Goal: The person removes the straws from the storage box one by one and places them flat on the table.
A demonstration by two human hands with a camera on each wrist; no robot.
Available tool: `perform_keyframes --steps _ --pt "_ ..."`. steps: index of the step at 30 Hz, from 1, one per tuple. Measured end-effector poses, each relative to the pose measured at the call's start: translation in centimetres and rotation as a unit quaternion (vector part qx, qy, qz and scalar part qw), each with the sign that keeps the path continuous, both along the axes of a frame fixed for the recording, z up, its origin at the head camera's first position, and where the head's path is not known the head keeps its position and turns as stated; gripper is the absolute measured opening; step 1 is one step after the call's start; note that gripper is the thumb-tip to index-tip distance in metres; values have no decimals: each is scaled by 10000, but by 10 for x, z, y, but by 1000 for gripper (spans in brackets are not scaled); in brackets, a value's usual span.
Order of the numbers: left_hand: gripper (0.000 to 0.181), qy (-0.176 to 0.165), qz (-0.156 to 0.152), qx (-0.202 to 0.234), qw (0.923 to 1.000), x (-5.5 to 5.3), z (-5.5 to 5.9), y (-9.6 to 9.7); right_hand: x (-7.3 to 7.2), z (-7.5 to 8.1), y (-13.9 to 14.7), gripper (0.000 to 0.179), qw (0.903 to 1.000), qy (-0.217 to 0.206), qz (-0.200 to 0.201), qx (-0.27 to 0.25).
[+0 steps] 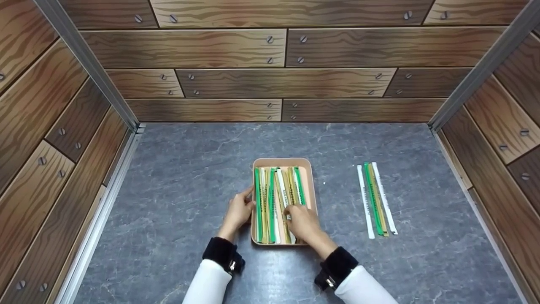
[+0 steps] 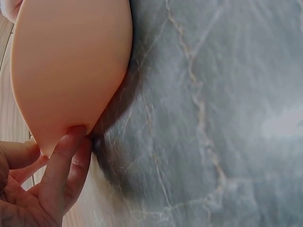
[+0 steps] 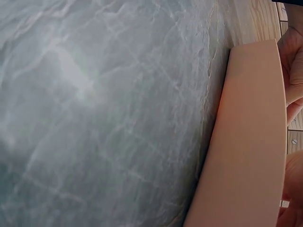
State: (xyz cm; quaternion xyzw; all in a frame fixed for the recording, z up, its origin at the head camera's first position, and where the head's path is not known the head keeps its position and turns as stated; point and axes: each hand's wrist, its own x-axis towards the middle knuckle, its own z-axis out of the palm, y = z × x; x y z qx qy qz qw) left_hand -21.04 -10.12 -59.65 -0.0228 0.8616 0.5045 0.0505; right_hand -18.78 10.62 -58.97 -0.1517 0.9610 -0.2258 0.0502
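A beige rectangular tray (image 1: 313, 185) holds many long, slim stick packets in green, gold and white, lying lengthwise. My left hand (image 1: 239, 210) holds the tray's left side, its fingers against the outer wall (image 2: 71, 71) low near the tabletop and a digit up at the rim. My right hand (image 1: 301, 220) reaches into the tray's right half with fingers curled down over the packets. A bit of white packet (image 3: 284, 204) shows by those fingers in the right wrist view. The hand hides the packets' middle there.
To the tray's right, a white packet (image 1: 365, 202), a green packet (image 1: 373, 198), a gold one (image 1: 378, 202) and another white one (image 1: 384, 198) lie side by side on the grey marbled tabletop (image 1: 190, 169). Wood-patterned panels (image 1: 278, 82) enclose the back and sides.
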Motion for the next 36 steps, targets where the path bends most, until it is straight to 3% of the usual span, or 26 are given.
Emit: perform_keyframes --steps 11,20,31,36 --pt "52 -3 -64 51 10000 -1 0 0 -5 1 6 39 9961 -405 -122 -770" --pt "53 -21 -110 39 9999 0 -1 -1 -3 6 11 50 9873 -598 -237 -1453" --pt "53 -12 -76 -19 10000 -1 -2 -2 1 27 41 55 9722 -379 -732 -2192" --pt "53 -24 -86 25 10000 -1 -1 -1 2 35 71 55 9711 -193 -1094 -2111"
